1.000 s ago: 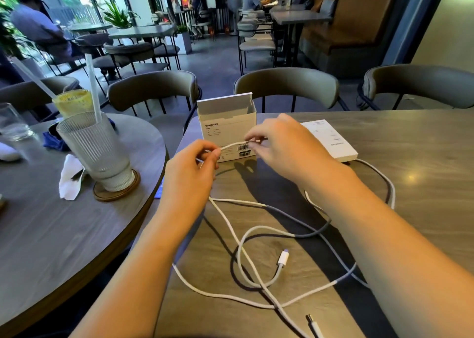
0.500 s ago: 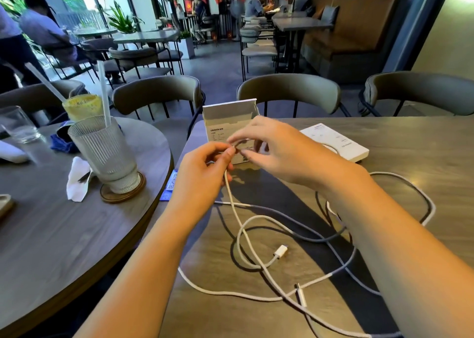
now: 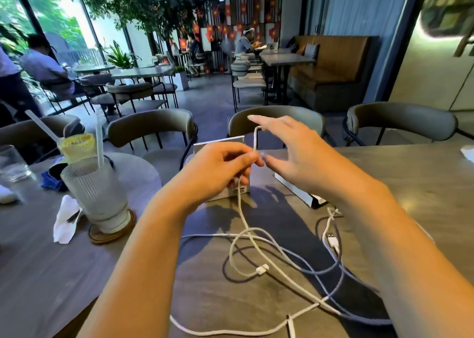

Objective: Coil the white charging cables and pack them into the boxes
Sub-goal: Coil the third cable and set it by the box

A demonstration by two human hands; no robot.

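My left hand pinches a white charging cable between thumb and fingers above the table. From the pinch the cable rises in a short loop to my right hand, whose fingers are spread with the loop caught under them. The rest of the cable hangs down and lies in tangled loops on the wooden table, with a white plug and a USB plug showing. An upright white box stands behind my left hand, mostly hidden. A flat white box lies under my right wrist.
A ribbed glass with a straw stands on a coaster on the round table at left, beside a crumpled napkin and a yellow drink. Grey chairs line the far side of the table. People sit in the background.
Both hands have lifted higher above the upright box. My right hand has opened its fingers and drawn a short loop of cable upward from my left hand's pinch.
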